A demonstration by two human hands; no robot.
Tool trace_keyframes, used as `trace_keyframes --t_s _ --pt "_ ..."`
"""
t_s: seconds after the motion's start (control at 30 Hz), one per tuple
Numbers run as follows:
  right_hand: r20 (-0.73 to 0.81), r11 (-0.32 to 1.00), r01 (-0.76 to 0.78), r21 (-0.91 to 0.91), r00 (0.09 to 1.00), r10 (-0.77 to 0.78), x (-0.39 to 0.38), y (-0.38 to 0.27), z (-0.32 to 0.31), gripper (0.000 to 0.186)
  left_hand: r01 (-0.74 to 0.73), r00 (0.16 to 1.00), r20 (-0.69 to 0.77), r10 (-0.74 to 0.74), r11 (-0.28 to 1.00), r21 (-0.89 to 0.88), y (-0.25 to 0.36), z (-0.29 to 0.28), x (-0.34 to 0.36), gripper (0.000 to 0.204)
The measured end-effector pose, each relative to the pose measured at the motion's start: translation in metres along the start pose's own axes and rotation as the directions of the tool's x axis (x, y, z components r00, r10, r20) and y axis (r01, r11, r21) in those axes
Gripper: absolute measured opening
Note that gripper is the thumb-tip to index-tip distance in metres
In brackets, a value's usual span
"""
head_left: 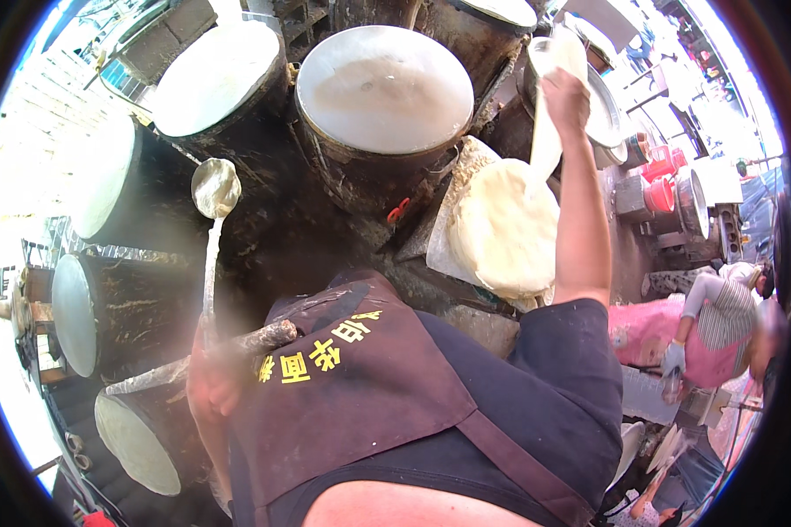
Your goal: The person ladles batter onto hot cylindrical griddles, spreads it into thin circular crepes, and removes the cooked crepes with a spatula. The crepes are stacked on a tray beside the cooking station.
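Note:
My right hand (564,98) is closed on a thin, pale flatbread (545,145), lifted at the upper right; its lower end hangs down to a stack of round flatbreads (505,230). The stack rests on a pale sheet (441,252). At the left, my blurred left hand (213,386) is closed at the lower end of a ladle's handle. The batter-coated ladle (216,188) points away from me, its bowl above the dark floor. A thick, rough stick (193,362) crosses beside this hand; whether the hand touches it I cannot tell.
Drum stoves with round griddle tops curve around me: one straight ahead (385,88), one at the far left (224,77), others down my left side (75,314). Red tubs (661,180) stand at the right. A person in a striped apron (731,321) works beyond a pink surface (633,332).

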State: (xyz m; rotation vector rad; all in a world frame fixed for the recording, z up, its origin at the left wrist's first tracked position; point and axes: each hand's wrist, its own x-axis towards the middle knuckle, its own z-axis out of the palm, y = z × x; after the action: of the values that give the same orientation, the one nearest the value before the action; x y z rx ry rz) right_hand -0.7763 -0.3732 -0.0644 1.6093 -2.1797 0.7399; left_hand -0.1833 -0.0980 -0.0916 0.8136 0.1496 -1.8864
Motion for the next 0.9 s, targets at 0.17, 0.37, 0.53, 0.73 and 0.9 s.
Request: trace_keyframes --t_s 0.17,0.37,0.53,0.73,0.9 --pt "0.224 0.975 0.219 0.02 0.95 -0.218 0.029 -0.132 0.072 0.023 -0.028 0.999 -0.017 0.028 0.998 0.048 -0.005 0.011 0.006 0.048" --pt "0.312 0.933 0.314 0.178 0.881 -0.356 -0.011 -0.222 0.203 0.013 -0.079 0.994 -0.071 0.079 0.997 0.006 -0.018 0.027 0.007 0.048" --pt "0.467 0.97 0.104 0.22 0.862 -0.199 -0.032 -0.257 0.246 0.016 -0.136 0.99 -0.04 0.137 0.99 0.025 -0.023 0.023 0.007 0.046" --pt "0.521 0.8 -0.263 0.54 0.851 -0.072 -0.014 -0.28 0.257 0.032 -0.235 0.956 -0.167 0.239 0.971 0.046 -0.04 0.057 0.011 0.049" --pt "0.27 0.68 -0.049 0.732 0.936 -0.223 -0.03 -0.24 0.238 0.037 -0.15 0.984 -0.065 0.164 0.973 0.177 -0.029 0.041 0.013 0.047"
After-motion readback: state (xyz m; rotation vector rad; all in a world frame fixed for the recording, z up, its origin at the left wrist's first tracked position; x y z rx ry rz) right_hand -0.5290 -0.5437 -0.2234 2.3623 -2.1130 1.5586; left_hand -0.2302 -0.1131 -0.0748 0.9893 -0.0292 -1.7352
